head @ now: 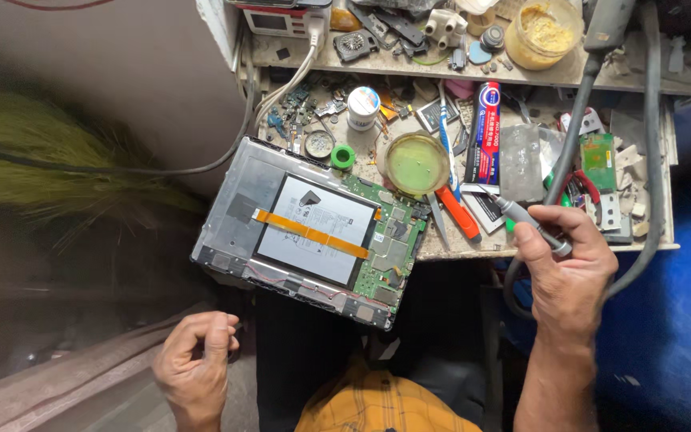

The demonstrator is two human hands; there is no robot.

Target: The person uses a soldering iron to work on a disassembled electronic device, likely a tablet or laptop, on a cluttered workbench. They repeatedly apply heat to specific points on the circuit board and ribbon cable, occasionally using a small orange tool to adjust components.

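Note:
An opened tablet (233,200) lies tilted at the bench's front left, its back off. It shows a white battery (321,232) crossed by an orange ribbon cable (311,233), and a green circuit board (389,248) on the right side. My right hand (565,268) grips a grey pen-like tool (521,218) with a cable, its tip pointing left, a little right of the tablet. My left hand (193,368) hangs below the tablet with curled fingers, holding nothing that I can see.
The workbench (473,248) is crowded: a round green dish (416,163), a red-and-blue tube (486,132), an orange-handled tool (459,212), a white jar (363,106), red-handled pliers (584,184), small parts. A shelf above carries a yellow-paste tub (544,32). Grey cables (653,144) loop at right.

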